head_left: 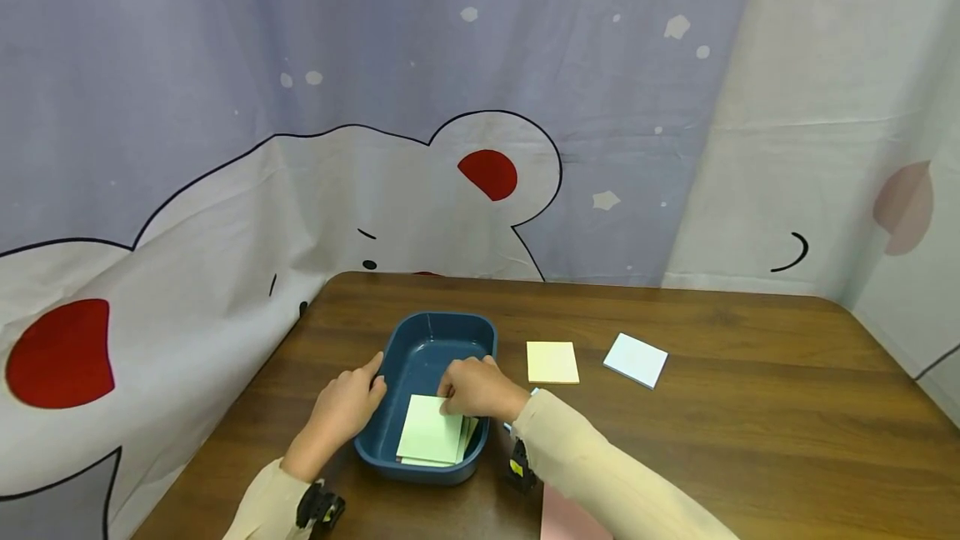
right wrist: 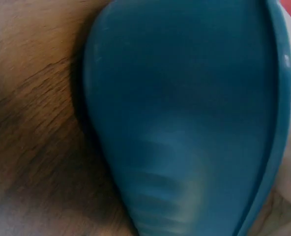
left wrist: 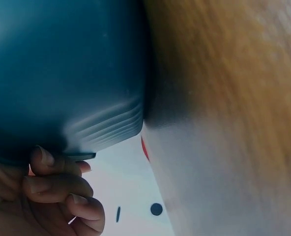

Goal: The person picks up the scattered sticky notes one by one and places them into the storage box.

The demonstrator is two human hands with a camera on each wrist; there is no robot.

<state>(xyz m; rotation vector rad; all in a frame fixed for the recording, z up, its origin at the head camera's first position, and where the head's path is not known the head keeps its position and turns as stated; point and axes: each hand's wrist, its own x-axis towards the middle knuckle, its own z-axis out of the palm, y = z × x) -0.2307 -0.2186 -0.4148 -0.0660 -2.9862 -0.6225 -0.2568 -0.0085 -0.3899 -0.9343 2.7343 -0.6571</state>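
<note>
A dark blue plastic bin (head_left: 428,358) stands on the table, seen from its outer walls in both wrist views. My left hand (head_left: 347,401) holds its left rim; in the left wrist view the curled fingers (left wrist: 62,189) lie by the rim. Inside the near end of the bin are several pale green sticky notes, overlapping. My right hand (head_left: 477,388) reaches over the right wall and pinches the top green sticky note pad (head_left: 429,432) near its upper right corner. The bin wall hides most of this hand in the right wrist view.
Right of the bin, a yellow sticky note pad (head_left: 552,362) and a light blue one (head_left: 636,360) lie on the wooden table (head_left: 750,423). A pink sheet (head_left: 570,517) lies partly under the right sleeve. Another bluish edge (head_left: 507,427) shows beside the right wrist. A printed curtain hangs behind.
</note>
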